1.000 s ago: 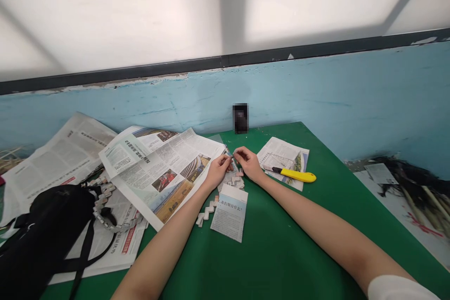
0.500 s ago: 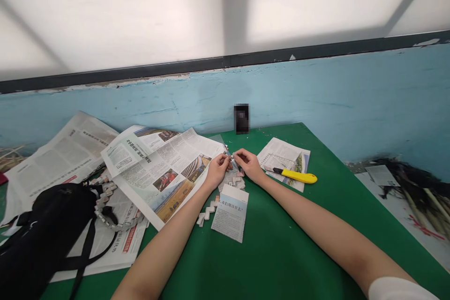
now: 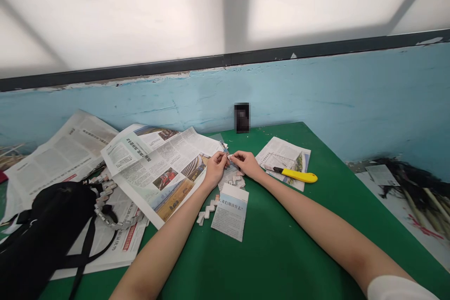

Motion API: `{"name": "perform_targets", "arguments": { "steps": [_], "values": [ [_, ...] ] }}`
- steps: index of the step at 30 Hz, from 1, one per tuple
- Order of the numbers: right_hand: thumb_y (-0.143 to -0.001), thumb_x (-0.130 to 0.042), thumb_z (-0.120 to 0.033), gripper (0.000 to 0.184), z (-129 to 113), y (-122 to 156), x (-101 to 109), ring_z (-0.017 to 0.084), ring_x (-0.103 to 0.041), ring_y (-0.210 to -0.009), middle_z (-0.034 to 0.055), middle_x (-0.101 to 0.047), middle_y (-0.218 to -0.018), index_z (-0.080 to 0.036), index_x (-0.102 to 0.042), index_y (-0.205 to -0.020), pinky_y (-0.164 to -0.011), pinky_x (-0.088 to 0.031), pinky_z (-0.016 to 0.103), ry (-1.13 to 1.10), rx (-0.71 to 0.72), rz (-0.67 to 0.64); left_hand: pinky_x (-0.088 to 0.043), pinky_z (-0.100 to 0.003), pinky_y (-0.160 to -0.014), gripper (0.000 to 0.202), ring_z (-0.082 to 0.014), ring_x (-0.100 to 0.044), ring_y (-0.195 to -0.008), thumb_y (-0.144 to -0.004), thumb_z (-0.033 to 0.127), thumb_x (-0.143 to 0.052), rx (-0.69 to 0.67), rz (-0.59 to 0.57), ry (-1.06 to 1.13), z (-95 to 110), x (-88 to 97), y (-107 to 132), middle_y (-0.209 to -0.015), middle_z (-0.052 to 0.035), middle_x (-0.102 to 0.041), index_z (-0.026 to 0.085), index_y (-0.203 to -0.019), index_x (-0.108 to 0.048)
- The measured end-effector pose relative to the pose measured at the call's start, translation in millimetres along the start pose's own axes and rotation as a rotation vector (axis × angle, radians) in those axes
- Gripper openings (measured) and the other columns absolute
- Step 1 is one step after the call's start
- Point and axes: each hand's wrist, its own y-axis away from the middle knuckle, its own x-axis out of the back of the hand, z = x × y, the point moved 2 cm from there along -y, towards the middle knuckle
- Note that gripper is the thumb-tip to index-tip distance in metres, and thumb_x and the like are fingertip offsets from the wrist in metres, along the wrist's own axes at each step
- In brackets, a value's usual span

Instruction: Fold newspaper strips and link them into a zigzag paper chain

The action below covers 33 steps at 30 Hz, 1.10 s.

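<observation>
Both of my hands meet above the green table (image 3: 281,253), pinching a small folded strip of newspaper (image 3: 227,153) between them. My left hand (image 3: 215,169) grips it from the left with closed fingers, and my right hand (image 3: 246,164) grips it from the right. Just beneath the hands lies a zigzag chain of folded paper links (image 3: 211,208) and a small pile of folded pieces (image 3: 236,180). A cut newspaper slip (image 3: 230,212) rests in front of them.
A yellow utility knife (image 3: 297,176) lies on a newspaper piece (image 3: 283,157) to the right. Open newspapers (image 3: 158,168) cover the left side, with a black bag (image 3: 45,229) and a longer woven paper chain (image 3: 105,206). A dark object (image 3: 242,117) stands against the blue wall.
My hands have drawn slightly closer together and shifted a little away from me, still pinching the strip. Nothing else has moved.
</observation>
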Motion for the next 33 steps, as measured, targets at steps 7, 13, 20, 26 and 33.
{"name": "perform_targets", "arguments": {
  "steps": [7, 13, 20, 26, 33],
  "values": [
    [-0.086, -0.066, -0.056, 0.039, 1.3, -1.3, 0.2, 0.013, -0.046, -0.053, -0.0016, -0.056, -0.059, -0.018, -0.066, -0.078, -0.049, -0.036, 0.026, 0.027, 0.037, 0.001, -0.042, -0.025, -0.059, 0.034, -0.0123, -0.053, -0.058, -0.09, 0.051, -0.064, -0.001, -0.017, -0.036, 1.0, -0.9, 0.9, -0.065, 0.0009, -0.061, 0.018, -0.083, -0.06],
    [-0.086, -0.065, -0.058, 0.041, -1.1, 0.0, 0.3, 0.015, -0.048, -0.054, -0.0011, -0.056, -0.058, -0.019, -0.065, -0.077, -0.049, -0.038, 0.026, 0.037, 0.03, -0.004, -0.043, -0.025, -0.059, 0.036, -0.0124, -0.054, -0.058, -0.087, 0.052, -0.068, 0.044, -0.028, -0.012, 3.0, -1.2, 0.7, -0.064, 0.0006, -0.062, 0.018, -0.082, -0.06],
    [-0.091, -0.062, -0.054, 0.035, -6.5, 2.7, -0.2, 0.014, -0.049, -0.057, -0.0021, -0.056, -0.064, -0.02, -0.062, -0.084, -0.053, -0.04, 0.025, -0.003, 0.078, -0.019, -0.04, -0.023, -0.057, 0.036, -0.01, -0.05, -0.053, -0.084, 0.049, -0.074, 0.089, -0.081, 0.177, -5.6, 2.2, -3.7, -0.06, 0.003, -0.059, 0.018, -0.082, -0.056],
    [-0.095, -0.056, -0.058, 0.039, -10.1, 6.0, -3.4, 0.012, -0.049, -0.052, -0.0015, -0.06, -0.07, -0.021, -0.063, -0.085, -0.048, -0.039, 0.024, -0.002, 0.055, -0.169, -0.038, -0.022, -0.056, 0.04, -0.0093, -0.049, -0.053, -0.08, 0.051, -0.077, 0.137, -0.064, 0.252, -4.9, 0.9, -5.4, -0.059, 0.0046, -0.055, 0.019, -0.08, -0.053],
    [-0.095, -0.052, -0.063, 0.047, -7.1, 6.2, -2.5, 0.011, -0.045, -0.047, -0.0018, -0.057, -0.063, -0.021, -0.065, -0.079, -0.044, -0.037, 0.023, 0.001, 0.039, -0.206, -0.038, -0.023, -0.056, 0.042, -0.0095, -0.049, -0.053, -0.081, 0.054, -0.075, 0.133, -0.074, 0.235, -5.0, 0.3, -5.0, -0.06, 0.0039, -0.057, 0.019, -0.079, -0.052]
  ]
}}
